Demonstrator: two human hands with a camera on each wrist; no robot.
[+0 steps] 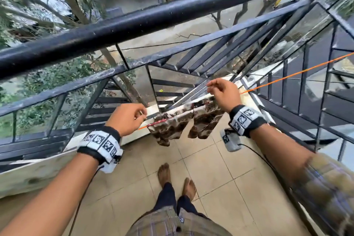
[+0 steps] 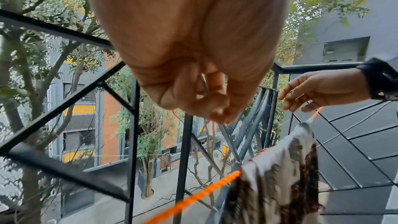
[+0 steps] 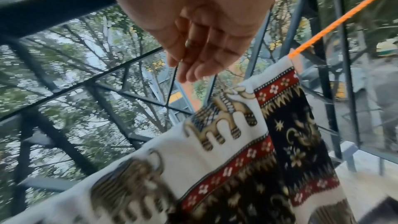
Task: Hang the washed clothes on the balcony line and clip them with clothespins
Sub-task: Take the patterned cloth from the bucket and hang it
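Left hand (image 1: 126,119) curled, holding nothing visible, right hand (image 1: 223,95) loose above elephant-print cloth (image 1: 183,124) on orange line (image 1: 295,74)

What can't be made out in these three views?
- Clothespins: none visible in any view; if the left hand holds one, its curled fingers hide it.
- Line ends: cut off by the frame edge or hidden behind the left hand in the head view.
- Patterned cloth lower hem: cut off at the bottom edge of both wrist views, blurred at left.
- Right hand contact with the line: unclear; the fingers appear above the cloth.
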